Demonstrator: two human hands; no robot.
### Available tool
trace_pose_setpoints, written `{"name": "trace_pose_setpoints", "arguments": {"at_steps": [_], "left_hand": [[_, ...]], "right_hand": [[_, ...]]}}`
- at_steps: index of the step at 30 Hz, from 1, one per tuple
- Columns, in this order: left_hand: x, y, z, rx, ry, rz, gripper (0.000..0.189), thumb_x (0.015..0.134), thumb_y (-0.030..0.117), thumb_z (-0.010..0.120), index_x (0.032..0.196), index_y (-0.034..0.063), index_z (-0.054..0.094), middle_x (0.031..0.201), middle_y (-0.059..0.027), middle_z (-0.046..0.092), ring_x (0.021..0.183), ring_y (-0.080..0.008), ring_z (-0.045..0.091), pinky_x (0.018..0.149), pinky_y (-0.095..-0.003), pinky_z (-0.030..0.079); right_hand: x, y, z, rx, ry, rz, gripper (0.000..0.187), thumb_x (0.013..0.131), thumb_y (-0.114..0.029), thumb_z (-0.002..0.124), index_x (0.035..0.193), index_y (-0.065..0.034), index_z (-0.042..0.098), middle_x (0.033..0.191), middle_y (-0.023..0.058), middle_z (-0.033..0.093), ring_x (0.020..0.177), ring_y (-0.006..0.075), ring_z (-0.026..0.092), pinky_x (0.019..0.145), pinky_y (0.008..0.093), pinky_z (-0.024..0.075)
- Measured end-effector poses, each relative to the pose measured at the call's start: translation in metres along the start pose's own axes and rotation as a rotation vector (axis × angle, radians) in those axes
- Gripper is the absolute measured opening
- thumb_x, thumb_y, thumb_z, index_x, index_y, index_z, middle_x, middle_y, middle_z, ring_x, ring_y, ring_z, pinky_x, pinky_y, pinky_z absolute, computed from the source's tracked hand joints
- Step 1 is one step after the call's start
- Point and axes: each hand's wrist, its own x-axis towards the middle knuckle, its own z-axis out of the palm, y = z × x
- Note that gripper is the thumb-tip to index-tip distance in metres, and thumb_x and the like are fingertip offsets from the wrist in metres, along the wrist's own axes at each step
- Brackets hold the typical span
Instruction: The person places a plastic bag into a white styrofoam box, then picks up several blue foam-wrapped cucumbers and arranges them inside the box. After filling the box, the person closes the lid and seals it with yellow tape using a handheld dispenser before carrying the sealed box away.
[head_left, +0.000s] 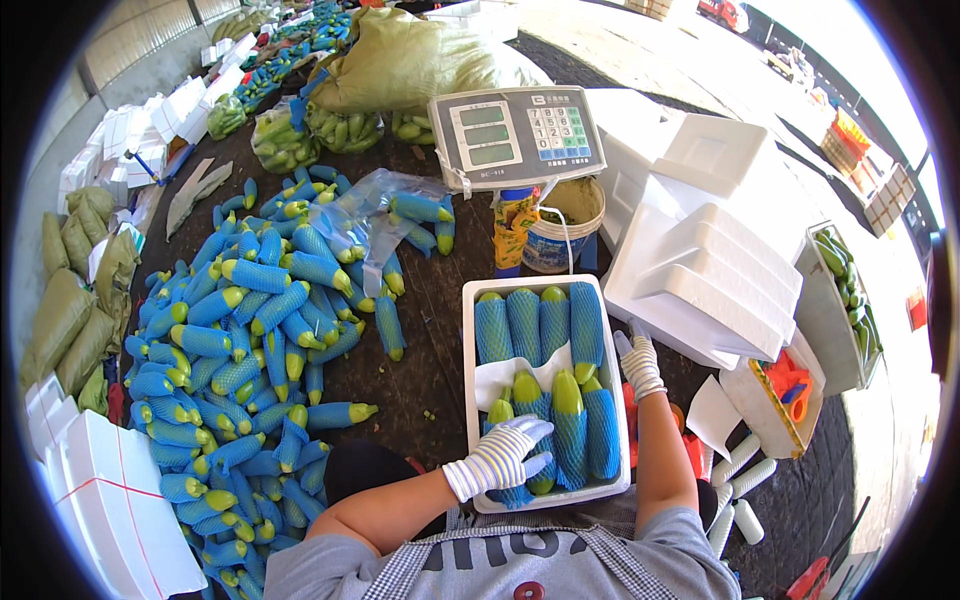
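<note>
In front of me is a white foam box (471, 360) packed with two rows of green zucchini in blue foam netting, a white sheet (495, 376) between the rows. My left hand (504, 456), in a striped knit glove, lies over the near-left zucchini (501, 411) with its fingers spread across the netting. My right hand (641, 364), gloved the same way, is just outside the box's right wall, its fingertips by the lower edge of the stacked white foam lids (697, 277). Nothing shows in its grasp.
A large pile of netted zucchini (247, 360) covers the floor at left. Beyond the box stand a digital scale display (517, 139) and a bucket (559, 240). White foam boxes (120, 502) stand near left. At right are a crate of zucchini (840, 300) and rolls of white netting (739, 480).
</note>
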Motion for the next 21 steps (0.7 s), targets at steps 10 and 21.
{"name": "trace_pose_setpoints", "arguments": {"at_steps": [10,21], "left_hand": [[-0.011,0.029,-0.043,0.114,-0.052,0.119,0.052,0.083,0.034,0.060,0.121,-0.0009,0.055,0.119,-0.0213,0.058,0.115,-0.0367,0.053,0.099,-0.0468,0.041],[-0.190,-0.070,-0.153,-0.168,0.741,-0.117,0.043,0.088,0.022,0.062,0.125,0.0007,0.056,0.116,-0.0173,0.063,0.107,-0.0304,0.061,0.095,-0.0395,0.047]], "right_hand": [[-0.004,0.029,0.010,0.319,-0.103,0.046,0.052,0.091,-0.029,0.059,0.133,0.0012,0.048,0.130,0.0250,0.051,0.119,0.0354,0.050,0.101,0.0368,0.0392],[-0.043,-0.058,-0.001,0.439,-0.197,0.246,0.057,0.097,-0.020,0.050,0.146,-0.0032,0.028,0.143,0.0148,0.040,0.122,0.0242,0.047,0.103,0.0341,0.0395]]}}
